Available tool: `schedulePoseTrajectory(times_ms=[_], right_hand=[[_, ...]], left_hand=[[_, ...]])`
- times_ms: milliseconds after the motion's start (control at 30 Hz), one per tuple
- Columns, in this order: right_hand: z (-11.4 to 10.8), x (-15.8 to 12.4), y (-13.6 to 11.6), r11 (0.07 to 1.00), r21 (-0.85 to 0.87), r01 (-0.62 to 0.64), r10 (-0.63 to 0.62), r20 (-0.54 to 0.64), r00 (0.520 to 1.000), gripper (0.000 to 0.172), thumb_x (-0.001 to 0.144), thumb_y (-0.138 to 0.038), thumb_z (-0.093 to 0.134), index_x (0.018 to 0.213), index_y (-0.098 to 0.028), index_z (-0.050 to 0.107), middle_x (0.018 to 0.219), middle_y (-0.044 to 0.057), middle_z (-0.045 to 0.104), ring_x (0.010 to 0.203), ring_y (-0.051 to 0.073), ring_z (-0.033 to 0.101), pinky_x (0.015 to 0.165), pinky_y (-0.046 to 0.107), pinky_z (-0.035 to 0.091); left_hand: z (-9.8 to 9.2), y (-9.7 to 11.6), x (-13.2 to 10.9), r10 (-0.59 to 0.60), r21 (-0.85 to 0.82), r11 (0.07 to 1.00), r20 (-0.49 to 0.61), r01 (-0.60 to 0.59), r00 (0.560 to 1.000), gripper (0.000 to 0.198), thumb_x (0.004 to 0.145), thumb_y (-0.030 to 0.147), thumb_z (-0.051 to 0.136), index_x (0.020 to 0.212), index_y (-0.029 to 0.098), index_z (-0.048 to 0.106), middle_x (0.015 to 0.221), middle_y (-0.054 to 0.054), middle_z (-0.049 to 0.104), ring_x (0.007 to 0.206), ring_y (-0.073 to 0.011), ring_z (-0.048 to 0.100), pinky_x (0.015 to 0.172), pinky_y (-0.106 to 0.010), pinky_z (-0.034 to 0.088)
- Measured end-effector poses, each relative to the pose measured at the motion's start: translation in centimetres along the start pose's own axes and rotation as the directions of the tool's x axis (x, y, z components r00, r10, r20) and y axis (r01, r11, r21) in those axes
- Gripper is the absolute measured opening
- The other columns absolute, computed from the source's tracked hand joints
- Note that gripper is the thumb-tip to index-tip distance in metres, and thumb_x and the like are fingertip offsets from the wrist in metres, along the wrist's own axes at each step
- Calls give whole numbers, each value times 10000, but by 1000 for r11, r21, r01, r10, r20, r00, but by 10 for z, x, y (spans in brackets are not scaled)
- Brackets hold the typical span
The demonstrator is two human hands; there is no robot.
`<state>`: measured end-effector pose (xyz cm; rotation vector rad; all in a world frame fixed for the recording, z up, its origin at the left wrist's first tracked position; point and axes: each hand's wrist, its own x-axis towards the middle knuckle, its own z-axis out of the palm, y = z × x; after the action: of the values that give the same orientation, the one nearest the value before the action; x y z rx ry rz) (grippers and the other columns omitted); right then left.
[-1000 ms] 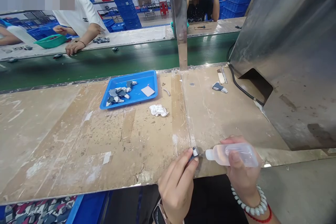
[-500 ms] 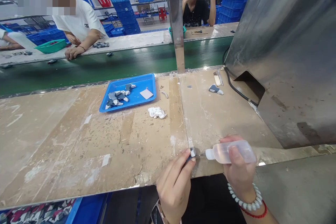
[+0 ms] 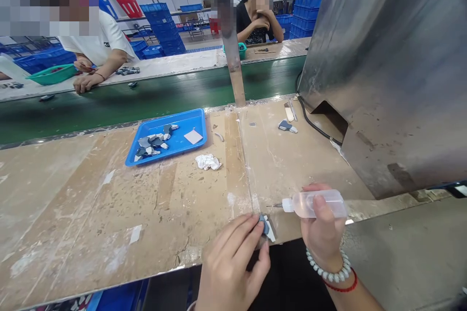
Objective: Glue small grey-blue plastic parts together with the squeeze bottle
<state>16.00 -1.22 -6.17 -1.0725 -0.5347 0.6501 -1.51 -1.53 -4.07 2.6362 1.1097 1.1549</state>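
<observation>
My left hand [image 3: 237,257] has its fingertips on a small blue-grey and white piece [image 3: 267,228] at the table's front edge. The fingers are bent around the piece, which partly shows beyond them. In my right hand [image 3: 323,228] is a clear plastic bottle [image 3: 314,204], lying sideways with its white cap and thin needle tip pointing left. The needle is above and to the right of the piece, apart from it. A crumpled white tissue [image 3: 207,162] lies farther back on the table.
A blue tray [image 3: 200,142] holds several similar pieces and a pale square. Another piece [image 3: 287,126] lies near a black cable [image 3: 314,125] and a metal housing [image 3: 394,82]. Beyond the green belt [image 3: 164,82], two people sit at another bench.
The piece under my left hand has turned and shows more of its surface. The needle has moved away from it. The camera view has shifted, and the far person in black has lowered their hands.
</observation>
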Motion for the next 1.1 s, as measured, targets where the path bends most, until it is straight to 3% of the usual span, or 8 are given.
schedulePoseTrajectory(times_ms=[267, 467, 633, 733, 1100], right_hand=[[-4, -1, 3, 999, -40, -17, 17, 19, 1000, 245, 795, -415, 744, 893, -206, 661, 802, 17, 602, 664, 155, 561, 568, 278, 459], [-4, -1, 0, 999, -22, -34, 36, 64, 997, 236, 792, -414, 753, 865, -203, 676, 747, 9, 580, 606, 136, 539, 514, 252, 444], [2, 4, -8, 991, 47, -124, 121, 66, 990, 253, 791, -426, 752, 807, -188, 669, 592, -23, 533, 483, 112, 503, 419, 215, 413], [5, 6, -9, 986, 69, -151, 145, 92, 985, 287, 789, -448, 743, 763, -180, 642, 523, -41, 488, 411, 96, 441, 360, 201, 337], [1, 2, -4, 1000, -29, -9, 16, 247, 969, 226, 832, -394, 725, 798, -187, 642, 596, -26, 573, 470, 109, 492, 430, 226, 389]], left_hand=[[-7, -5, 21, 163, 85, 981, 105, -172, 981, 134, 965, 134, 579, 957, 150, 712, 981, -37, 793, 824, -192, 769, 715, -318, 661], [-5, -3, 23, 300, 184, 930, 120, -318, 947, 100, 930, 54, 602, 931, 78, 699, 972, -118, 791, 842, -228, 776, 710, -322, 669], [1, -11, 18, 211, 50, 976, -4, -210, 978, 91, 915, 47, 632, 898, 117, 688, 897, -76, 792, 843, -189, 774, 774, -266, 654], [2, -16, 18, 105, -91, 990, -5, -105, 994, 120, 910, 59, 642, 838, 149, 676, 838, -45, 777, 843, -176, 771, 803, -246, 644], [5, -21, 20, -39, -227, 973, 32, 45, 999, 157, 888, 61, 656, 778, 171, 675, 804, -38, 760, 779, -167, 750, 685, -239, 608]])
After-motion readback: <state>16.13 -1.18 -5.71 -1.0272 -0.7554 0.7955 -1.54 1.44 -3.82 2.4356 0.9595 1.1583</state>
